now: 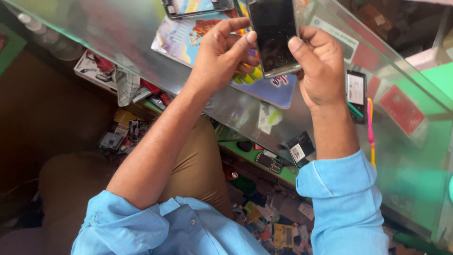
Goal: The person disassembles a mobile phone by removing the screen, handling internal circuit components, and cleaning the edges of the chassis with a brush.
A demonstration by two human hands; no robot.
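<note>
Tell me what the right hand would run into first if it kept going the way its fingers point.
The right hand already grips the dark phone screen, fingers pointing up and left in the picture. Beyond that, probably the opened phone frame on the glass counter, though depth is hard to judge.

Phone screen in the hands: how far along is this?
Looks done: an opened phone body lies apart on the glass counter, so the strip-down seems finished. In hand: the left hand and right hand both hold the dark phone screen above the counter, thumbs on its lower edge. Left, probably: joining the screen to the body; they are not together yet.
</note>
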